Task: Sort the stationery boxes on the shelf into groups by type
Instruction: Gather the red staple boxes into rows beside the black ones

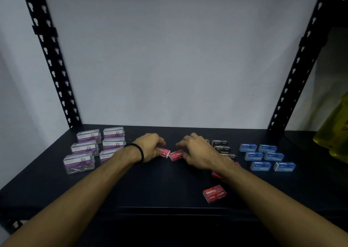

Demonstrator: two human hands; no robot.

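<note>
Two red staple boxes sat side by side at the shelf's (169, 190) centre: the left hand (148, 148) gripped the left red box (163, 152), and the right hand (195, 152) apparently pinched the right red box (176, 155), fingers partly hiding it. A third red box (214, 193) lay at 5 o'clock. Paper-clip boxes (94, 148) stood at 9 o'clock; black boxes (221, 146), then blue boxes (265, 157), at 3 o'clock.

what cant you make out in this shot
Head view:
- Black staple boxes: count unclear, right hand covers some.
- Red box under the right forearm: mostly hidden.
- Yellow object: cut off by the right edge.
- Small print on the paper clip boxes: blurred.
</note>
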